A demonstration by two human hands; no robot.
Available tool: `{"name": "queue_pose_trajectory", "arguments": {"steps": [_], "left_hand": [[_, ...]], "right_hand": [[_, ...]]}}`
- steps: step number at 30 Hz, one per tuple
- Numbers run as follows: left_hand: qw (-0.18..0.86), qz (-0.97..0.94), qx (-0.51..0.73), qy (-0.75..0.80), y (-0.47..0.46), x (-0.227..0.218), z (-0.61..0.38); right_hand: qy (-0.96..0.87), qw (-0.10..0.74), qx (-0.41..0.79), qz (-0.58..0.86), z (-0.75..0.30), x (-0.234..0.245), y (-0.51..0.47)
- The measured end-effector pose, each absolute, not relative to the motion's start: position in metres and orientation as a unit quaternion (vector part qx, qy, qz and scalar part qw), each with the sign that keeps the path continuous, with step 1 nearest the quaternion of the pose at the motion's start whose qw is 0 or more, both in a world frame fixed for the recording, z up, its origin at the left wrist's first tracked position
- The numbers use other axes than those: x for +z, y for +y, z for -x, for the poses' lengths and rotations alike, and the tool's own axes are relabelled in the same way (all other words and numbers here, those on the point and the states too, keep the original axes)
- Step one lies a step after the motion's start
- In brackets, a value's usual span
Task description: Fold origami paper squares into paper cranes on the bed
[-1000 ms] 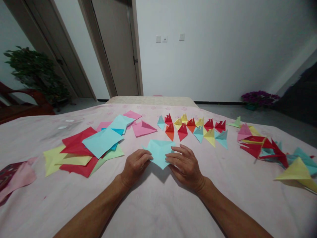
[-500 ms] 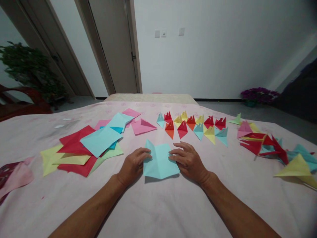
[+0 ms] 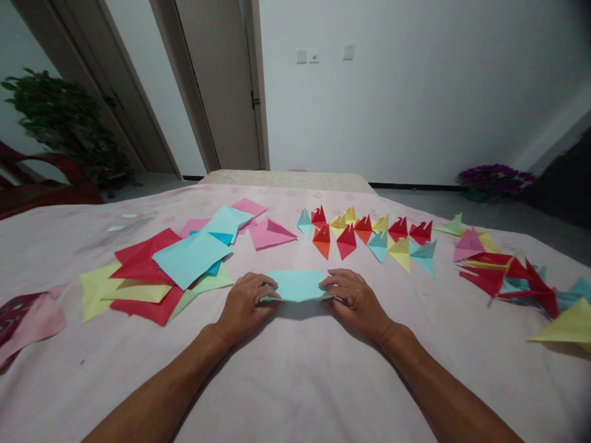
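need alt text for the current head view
The left hand and right hand hold a light blue paper by opposite ends over a pale pink tablecloth. Loose coloured sheets lie to the left; folded paper birds stand ahead, slightly right.

one held sheet [image 3: 298,283], two hands [image 3: 249,304], thirteen grouped paper birds [image 3: 346,242], two doors [image 3: 221,92]

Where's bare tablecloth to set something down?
Free: tablecloth between left forearm and right forearm, nearer than the held light-blue paper; also right of right forearm, short of yellow folded paper. Crowded: loose sheets left, folded birds centre-right, paper heap far right.
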State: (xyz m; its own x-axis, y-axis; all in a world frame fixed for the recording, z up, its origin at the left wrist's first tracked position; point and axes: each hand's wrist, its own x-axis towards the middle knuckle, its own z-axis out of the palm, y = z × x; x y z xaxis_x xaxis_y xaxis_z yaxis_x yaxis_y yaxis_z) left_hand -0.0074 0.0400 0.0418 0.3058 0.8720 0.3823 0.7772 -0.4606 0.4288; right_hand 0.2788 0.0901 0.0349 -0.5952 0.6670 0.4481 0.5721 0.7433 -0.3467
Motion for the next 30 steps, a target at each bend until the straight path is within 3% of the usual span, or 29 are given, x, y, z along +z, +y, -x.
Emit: {"name": "queue_pose_trajectory", "arguments": {"steps": [6,18,24,30], "left_hand": [[0.069,-0.743,0.284,0.602,0.047,0.033,0.007],[-0.007,-0.707,0.285,0.647,0.053,0.031,0.002],[-0.007,-0.826,0.262,0.499,0.056,0.014,-0.003],[0.050,-0.872,0.156,0.461,0.050,0.015,-0.012]], "right_hand": [[-0.848,0.259,0.102,0.451,-0.266,0.034,0.094],[-0.796,0.250,-0.011,0.552,-0.249,0.034,0.088],[-0.873,0.218,-0.047,0.434,-0.246,0.034,0.085],[-0.935,0.117,0.021,0.334,-0.243,0.033,0.078]]}}
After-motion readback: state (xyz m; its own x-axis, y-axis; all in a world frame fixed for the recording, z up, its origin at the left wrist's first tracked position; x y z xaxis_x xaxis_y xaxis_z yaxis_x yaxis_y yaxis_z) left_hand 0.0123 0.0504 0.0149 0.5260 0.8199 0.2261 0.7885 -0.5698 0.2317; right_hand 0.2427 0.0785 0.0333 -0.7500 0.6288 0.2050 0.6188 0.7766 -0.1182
